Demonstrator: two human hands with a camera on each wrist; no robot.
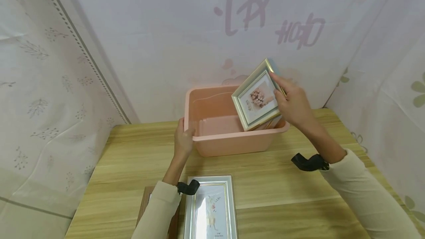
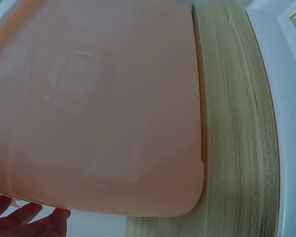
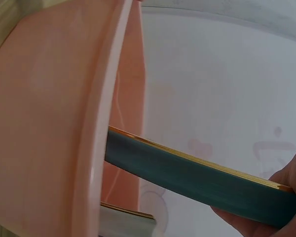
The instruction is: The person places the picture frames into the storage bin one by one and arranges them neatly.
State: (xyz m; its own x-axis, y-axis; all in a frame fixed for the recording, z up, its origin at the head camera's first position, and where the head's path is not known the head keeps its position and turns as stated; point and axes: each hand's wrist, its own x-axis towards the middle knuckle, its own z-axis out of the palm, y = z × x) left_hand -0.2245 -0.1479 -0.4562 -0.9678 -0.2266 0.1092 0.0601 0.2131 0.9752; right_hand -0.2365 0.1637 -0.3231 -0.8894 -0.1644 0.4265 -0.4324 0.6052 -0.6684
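A pink plastic basin (image 1: 232, 145) stands toward the back of the wooden table. My left hand (image 1: 183, 141) grips its left rim; in the left wrist view, the fingers (image 2: 25, 220) show at the basin's edge. With my right hand (image 1: 293, 102) I hold a picture frame (image 1: 244, 100) by its upper right side. This frame has gold edges, a blue-green side and a flower picture. It is tilted, its lower corner down inside the basin's right part. Below it, another frame with a gold edge (image 3: 126, 222) is partly visible in the right wrist view.
A silver-white picture frame (image 1: 210, 209) lies face up on the wooden table (image 1: 265, 187) near the front. Beside it, a brown frame (image 1: 174, 218) is mostly hidden under my left sleeve. Patterned white cloth (image 1: 159, 47) hangs behind the table and along both sides.
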